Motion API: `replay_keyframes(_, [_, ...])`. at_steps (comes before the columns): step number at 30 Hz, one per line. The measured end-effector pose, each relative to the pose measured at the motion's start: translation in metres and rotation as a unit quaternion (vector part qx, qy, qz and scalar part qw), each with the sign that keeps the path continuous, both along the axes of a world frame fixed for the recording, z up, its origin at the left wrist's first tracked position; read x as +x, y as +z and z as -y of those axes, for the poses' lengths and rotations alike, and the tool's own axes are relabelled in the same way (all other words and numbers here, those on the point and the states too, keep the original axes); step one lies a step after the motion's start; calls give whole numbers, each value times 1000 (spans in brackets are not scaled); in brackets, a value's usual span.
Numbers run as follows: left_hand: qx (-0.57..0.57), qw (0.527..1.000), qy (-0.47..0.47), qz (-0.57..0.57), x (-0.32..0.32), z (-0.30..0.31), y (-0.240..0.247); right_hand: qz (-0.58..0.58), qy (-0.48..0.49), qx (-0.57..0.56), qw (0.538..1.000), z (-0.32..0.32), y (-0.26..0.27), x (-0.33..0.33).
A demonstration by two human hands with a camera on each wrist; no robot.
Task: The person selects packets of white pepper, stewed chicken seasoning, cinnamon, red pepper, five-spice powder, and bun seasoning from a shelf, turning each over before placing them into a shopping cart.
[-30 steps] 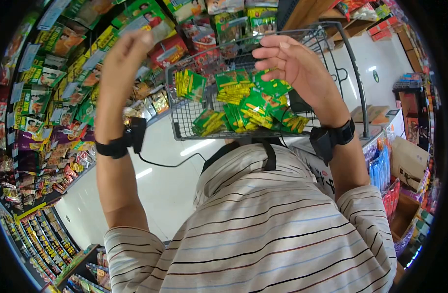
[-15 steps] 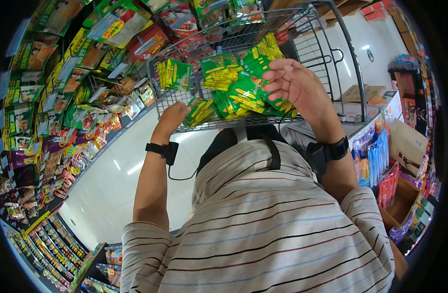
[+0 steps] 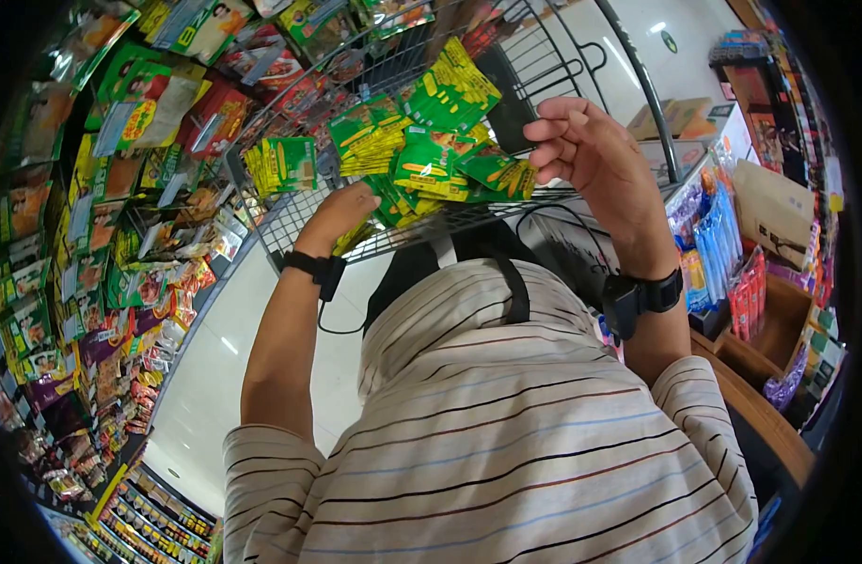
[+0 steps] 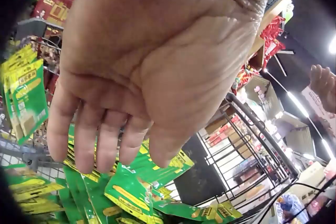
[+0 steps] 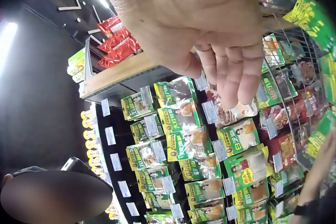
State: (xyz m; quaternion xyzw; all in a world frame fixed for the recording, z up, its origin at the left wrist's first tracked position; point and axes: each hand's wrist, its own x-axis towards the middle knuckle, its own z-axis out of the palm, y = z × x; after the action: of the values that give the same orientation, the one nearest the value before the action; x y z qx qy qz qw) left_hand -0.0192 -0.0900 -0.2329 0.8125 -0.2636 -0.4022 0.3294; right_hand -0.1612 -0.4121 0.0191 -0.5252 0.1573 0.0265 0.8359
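Green-and-yellow packets (image 3: 440,155) lie in small stacks in a wire shopping cart (image 3: 628,85). Over the cart's near left part is the left hand (image 3: 341,214), beside a packet stack, its fingers extended and slightly bent. The left wrist view shows that palm (image 4: 152,61) with packets (image 4: 134,190) beyond the fingertips and nothing gripped. The right hand (image 3: 595,155) hovers above the cart's right side, palm turned inward, fingers loosely bent, holding nothing. In the right wrist view this hand (image 5: 210,40) hangs in front of the shelf packets (image 5: 199,150).
Shelves of hanging snack packets (image 3: 102,226) line the left side. To the right stand blue packs (image 3: 718,230), red packs (image 3: 749,296) and a cardboard box (image 3: 774,211). Pale floor (image 3: 205,404) shows below the cart. Another person's head (image 5: 55,198) appears low in the right wrist view.
The left hand has come down from before the hanging packets to the cart's near left part. The right hand stays raised over the cart's right side. The head view has shifted.
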Motion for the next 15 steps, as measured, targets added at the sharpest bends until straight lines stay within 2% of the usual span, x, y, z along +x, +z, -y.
replay_keyframes(4, [-22,999,-30,-8,5,34,-23,-11,-18,5,1000,11,-7,-6])
replay_keyframes(7, [64,996,-59,-23,12,53,-46,-25,-25,10,999,21,-11,-8])
replay_keyframes(10, [104,991,-89,-4,17,68,-68,-36,-35,18,999,30,-18,-10])
replay_keyframes(13, [195,970,-138,-32,26,79,-88,-53,-43,17,998,38,-20,-10])
replay_keyframes(15, [142,985,-90,-32,22,77,-101,-62,-50,22,997,42,-22,-9])
